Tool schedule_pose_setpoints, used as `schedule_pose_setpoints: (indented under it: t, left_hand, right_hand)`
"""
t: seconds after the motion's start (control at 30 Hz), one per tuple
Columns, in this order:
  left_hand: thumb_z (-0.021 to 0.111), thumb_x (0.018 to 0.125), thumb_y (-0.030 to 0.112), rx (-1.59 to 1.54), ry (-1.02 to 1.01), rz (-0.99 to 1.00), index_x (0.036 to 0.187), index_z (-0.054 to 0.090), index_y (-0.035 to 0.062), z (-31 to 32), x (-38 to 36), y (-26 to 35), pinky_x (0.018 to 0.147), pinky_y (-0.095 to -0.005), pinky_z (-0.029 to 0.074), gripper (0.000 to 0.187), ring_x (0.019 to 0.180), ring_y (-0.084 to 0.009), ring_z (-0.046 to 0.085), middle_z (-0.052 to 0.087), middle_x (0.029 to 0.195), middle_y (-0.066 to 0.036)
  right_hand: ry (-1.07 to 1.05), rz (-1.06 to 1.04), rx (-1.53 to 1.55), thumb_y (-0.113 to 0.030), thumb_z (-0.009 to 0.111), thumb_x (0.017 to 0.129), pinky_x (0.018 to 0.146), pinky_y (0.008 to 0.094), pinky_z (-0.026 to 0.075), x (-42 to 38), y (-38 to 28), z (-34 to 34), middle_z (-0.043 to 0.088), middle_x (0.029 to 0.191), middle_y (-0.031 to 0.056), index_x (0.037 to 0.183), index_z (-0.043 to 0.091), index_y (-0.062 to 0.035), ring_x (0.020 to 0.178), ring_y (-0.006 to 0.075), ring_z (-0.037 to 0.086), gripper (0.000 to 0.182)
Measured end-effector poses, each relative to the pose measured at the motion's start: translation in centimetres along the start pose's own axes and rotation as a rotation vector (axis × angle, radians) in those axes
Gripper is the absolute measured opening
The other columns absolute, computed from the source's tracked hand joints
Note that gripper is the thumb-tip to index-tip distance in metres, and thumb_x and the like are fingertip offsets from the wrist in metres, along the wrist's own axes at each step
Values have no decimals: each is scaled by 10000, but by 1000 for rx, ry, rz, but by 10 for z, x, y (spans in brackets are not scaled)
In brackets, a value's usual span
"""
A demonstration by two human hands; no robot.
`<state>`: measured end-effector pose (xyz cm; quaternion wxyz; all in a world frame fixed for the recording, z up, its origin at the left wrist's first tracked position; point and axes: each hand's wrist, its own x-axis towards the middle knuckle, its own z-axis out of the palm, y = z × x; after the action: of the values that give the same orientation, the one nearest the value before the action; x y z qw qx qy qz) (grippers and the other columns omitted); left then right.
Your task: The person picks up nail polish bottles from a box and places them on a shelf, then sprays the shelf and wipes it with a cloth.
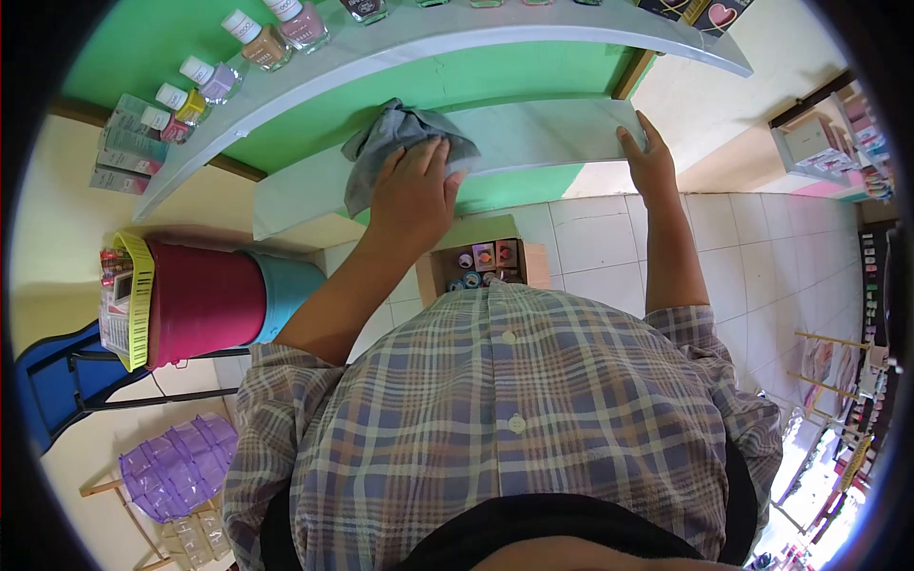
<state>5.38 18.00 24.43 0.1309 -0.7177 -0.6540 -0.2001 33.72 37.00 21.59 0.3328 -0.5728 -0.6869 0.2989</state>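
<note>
My left hand (414, 186) presses a crumpled grey cloth (386, 133) onto the lower white marbled shelf (543, 133), its fingers laid over the fabric. At the shelf's right end, my right hand (652, 162) grips the edge, thumb on the surface and fingers at the end. Part of the cloth hangs over the front edge. Above, an upper shelf (381, 68) carries several nail polish bottles (257, 40) with white caps.
An open cardboard box (538, 265) with bottles and small boxes stands on the tiled floor below. To the left are a magenta bin (205, 303), a yellow basket (141, 300) and a blue folding chair (57, 390). Stacked product boxes (129, 147) sit at the upper shelf's left end.
</note>
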Motion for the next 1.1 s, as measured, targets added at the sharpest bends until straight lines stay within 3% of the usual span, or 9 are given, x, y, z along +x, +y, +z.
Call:
schedule_pose_setpoints:
  t: [0.27,0.33,0.37,0.43,0.57,0.7,0.83,1.0,1.1]
  left_hand:
    - [554,938,243,-415,28,130,1158,603,-52,23,28,11,976,-450,433,372,1090,-357,581,603,1209,-218]
    - [555,934,217,-383,77,47,1148,618,-31,7,27,14,968,-454,434,334,1085,-354,585,609,1205,-206]
    - [557,930,191,-350,119,-33,1138,633,-11,-1,25,13,960,-457,435,299,1080,-351,589,615,1202,-194]
    - [553,930,179,-287,136,-49,1145,640,21,-9,19,-4,961,-454,424,281,1095,-333,587,617,1215,-167]
    - [553,927,182,-102,114,-51,1159,657,104,-9,4,-25,963,-438,383,266,1128,-273,580,624,1245,-83]
    - [624,897,287,84,27,-194,1112,673,131,-23,1,-26,893,-445,374,270,1059,-251,583,649,1090,-53]
    - [708,831,346,141,-94,-326,1069,661,110,-33,-4,-33,845,-443,394,338,1040,-262,583,639,1029,-89]
    - [800,746,313,-272,414,-231,892,683,49,0,10,-56,815,-423,448,324,970,-308,584,628,962,-149]
    - [791,775,261,-420,265,-435,911,706,33,0,9,-62,789,-345,479,279,886,-224,619,637,917,-113]
  right_hand:
    - [7,10,-6,-365,608,929,974,421,446,-4,-12,-3,580,1275,215,1394,493,-78,1156,299,576,559]
    - [82,196,-560,-391,596,935,954,535,414,-24,-61,-13,508,1344,157,1409,483,-159,1177,289,548,540]
    - [297,-49,-696,-397,605,924,904,591,382,-27,-46,-1,443,1380,104,1388,494,-225,1158,283,540,507]
    - [376,-547,-357,-277,673,854,925,525,364,-36,-54,21,561,1224,117,1241,583,-120,1157,299,511,427]
    - [-88,-996,-187,-338,668,852,1078,507,316,-103,-110,86,550,1282,148,1194,598,-49,1254,305,461,454]
    - [-159,-898,-269,-386,628,885,1138,493,256,-118,-111,104,513,1366,116,1275,559,-97,1339,270,414,490]
    - [-253,-833,-265,-389,631,892,1139,529,256,-97,-111,82,575,1288,69,1086,639,-89,1281,242,485,357]
    - [-252,-794,-248,-268,681,871,1091,565,325,-77,-110,81,616,971,118,869,593,-41,1011,307,605,243]
    - [-231,-766,-232,-224,701,847,1040,535,387,-68,-111,83,596,878,116,903,607,-45,903,320,601,210]
